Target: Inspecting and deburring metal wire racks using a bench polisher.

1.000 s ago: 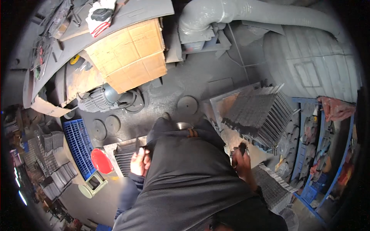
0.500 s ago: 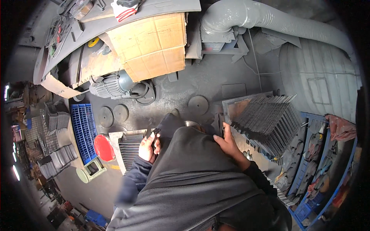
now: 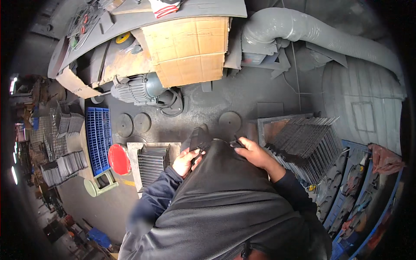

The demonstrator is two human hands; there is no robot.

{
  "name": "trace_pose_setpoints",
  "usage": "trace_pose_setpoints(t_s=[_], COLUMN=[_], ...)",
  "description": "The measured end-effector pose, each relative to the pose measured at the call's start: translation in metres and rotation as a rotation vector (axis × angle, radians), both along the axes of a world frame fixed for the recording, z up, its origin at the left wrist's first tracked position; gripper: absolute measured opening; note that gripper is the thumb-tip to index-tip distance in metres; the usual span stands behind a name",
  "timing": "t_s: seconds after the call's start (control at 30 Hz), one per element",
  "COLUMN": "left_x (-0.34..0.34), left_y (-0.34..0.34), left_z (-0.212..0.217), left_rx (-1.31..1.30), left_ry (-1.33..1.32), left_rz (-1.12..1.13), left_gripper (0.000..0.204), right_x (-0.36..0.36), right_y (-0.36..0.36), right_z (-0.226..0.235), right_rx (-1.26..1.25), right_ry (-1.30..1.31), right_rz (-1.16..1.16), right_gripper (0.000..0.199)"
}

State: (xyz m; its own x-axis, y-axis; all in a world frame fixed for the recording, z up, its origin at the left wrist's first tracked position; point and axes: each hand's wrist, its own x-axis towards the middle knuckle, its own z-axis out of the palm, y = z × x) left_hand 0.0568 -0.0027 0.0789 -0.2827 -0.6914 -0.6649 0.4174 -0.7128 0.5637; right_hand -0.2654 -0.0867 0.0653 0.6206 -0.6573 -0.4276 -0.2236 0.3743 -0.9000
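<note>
The left hand (image 3: 185, 159) pinches a dark plate (image 3: 197, 139) in closed fingers; the right hand (image 3: 253, 152) grips another dark piece (image 3: 237, 143) beside it; a stack of plates (image 3: 152, 161) sits just left of the left fingers.

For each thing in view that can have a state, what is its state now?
Left hand: closed on the dark apron's edge.
Right hand: gripping the apron's other edge.
Dark apron: held up at the body.
Metal plates: stacked upright in a row.
Cardboard box: flaps open, hanging.
Blue crate: lying flat.
</note>
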Motion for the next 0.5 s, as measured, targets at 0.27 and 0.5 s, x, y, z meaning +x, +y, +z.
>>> trace_pose_setpoints(t_s=[0.27, 0.5], left_x=[-0.011, -0.003], left_y=[-0.016, -0.010], left_z=[-0.001, -0.017], left_rx=[-0.063, -0.004], left_ry=[0.086, 0.245], left_rz=[0.055, -0.026], left_gripper=[0.031, 0.033], right_x=[0.021, 0.047], right_y=[-0.006, -0.013], right_z=[0.031, 0.022], right_rx=[0.044, -0.678], right_ry=[0.074, 0.338], right_rz=[-0.129, 0.226], right_gripper=[0.027, 0.030])
